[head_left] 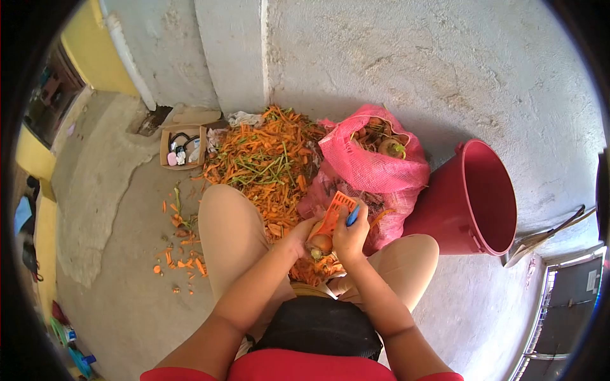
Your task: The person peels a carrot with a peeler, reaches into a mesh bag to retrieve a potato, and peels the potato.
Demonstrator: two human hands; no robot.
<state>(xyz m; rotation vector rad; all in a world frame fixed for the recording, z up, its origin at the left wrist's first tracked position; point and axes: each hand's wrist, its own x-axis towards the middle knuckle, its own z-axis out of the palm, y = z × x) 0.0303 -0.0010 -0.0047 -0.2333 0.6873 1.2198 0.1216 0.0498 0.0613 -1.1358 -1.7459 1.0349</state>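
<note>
Between my knees, my left hand [300, 236] is wrapped round a thick carrot [319, 245], its stem end towards me. Close against it on the right, my right hand [351, 233] is closed on a tool with a blue handle [353, 214]; its working end is hidden. An orange slotted plastic piece [335, 209] sticks up between the two hands, over the carrot. Under the hands lie carrot peels [311, 271]. A large heap of orange peels and green stalks [264, 155] spreads in front, against the wall.
An open pink woven sack [375, 165] with carrots stands front right, beside a tilted dark red bucket [445, 203]. A small cardboard box [182, 147] holds a dark cable and small items. Loose scraps [184, 257] lie left of my knee. A dustpan-like tool [540, 238] lies far right.
</note>
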